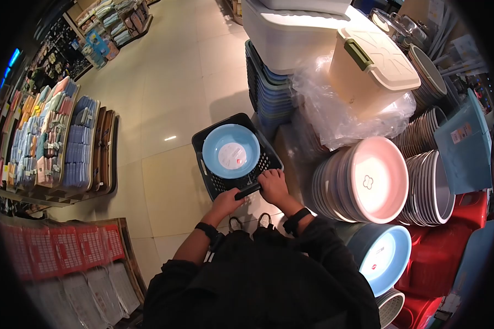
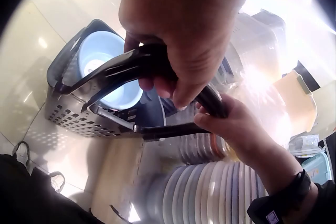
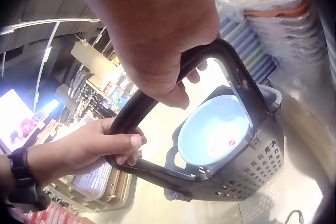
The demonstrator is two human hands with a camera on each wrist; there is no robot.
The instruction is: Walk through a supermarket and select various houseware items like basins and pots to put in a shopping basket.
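Observation:
Both hands grip the black handle point(image 1: 248, 191) of a dark shopping basket point(image 1: 201, 174) with perforated sides. My left hand point(image 1: 226, 203) curls round the handle's left end, and my right hand point(image 1: 273, 184) holds its right end. Inside the basket lies a light blue plastic basin point(image 1: 213, 143) with a round white label on its bottom. From the right wrist view, the thumb of the left hand point(image 3: 86, 142) lies over the bar, and the basin point(image 3: 197, 134) sits tilted below the handle.
Stacked pink basins point(image 1: 362, 189) and blue basins point(image 1: 403, 241) stand close on the right. A cream storage box point(image 1: 357, 82) with a lid rests on plastic-wrapped goods behind them. Folded towels point(image 1: 41, 137) fill a display on the left, above red baskets point(image 1: 71, 247). Tiled floor point(image 1: 170, 181) runs between.

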